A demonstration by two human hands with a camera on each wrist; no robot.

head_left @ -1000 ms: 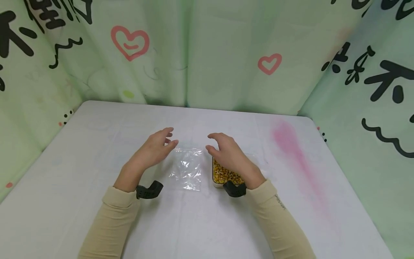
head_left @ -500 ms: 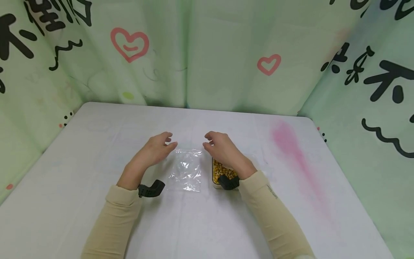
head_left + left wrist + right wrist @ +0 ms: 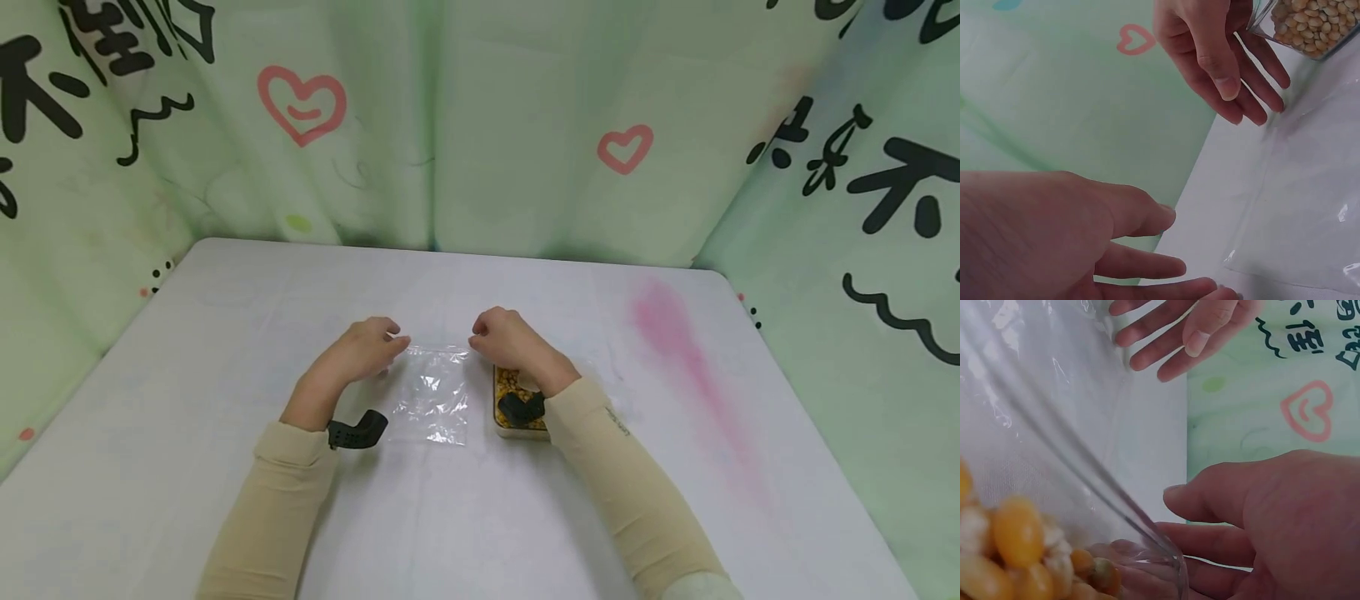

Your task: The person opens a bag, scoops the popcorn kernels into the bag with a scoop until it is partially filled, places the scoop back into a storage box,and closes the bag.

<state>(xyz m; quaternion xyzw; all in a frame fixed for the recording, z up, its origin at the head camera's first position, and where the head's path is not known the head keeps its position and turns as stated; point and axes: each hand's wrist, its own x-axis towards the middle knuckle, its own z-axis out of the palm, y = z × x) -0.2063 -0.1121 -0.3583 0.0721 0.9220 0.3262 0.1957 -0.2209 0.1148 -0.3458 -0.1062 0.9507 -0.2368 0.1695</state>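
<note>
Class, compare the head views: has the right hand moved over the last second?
Yes: the right hand has shifted slightly left, toward the plastic bag, judged against the corn container.

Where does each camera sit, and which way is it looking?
Head: worn on the head, facing forward and down at the bag and corn box; left hand, right hand and sleeves show.
Left wrist: on that wrist, looking past the left hand toward the right hand, bag and corn box.
Right wrist: on that wrist, facing past the corn box toward the left hand; the right hand shows close.
Wrist views share: both hands, bag, corn box, curtain.
</note>
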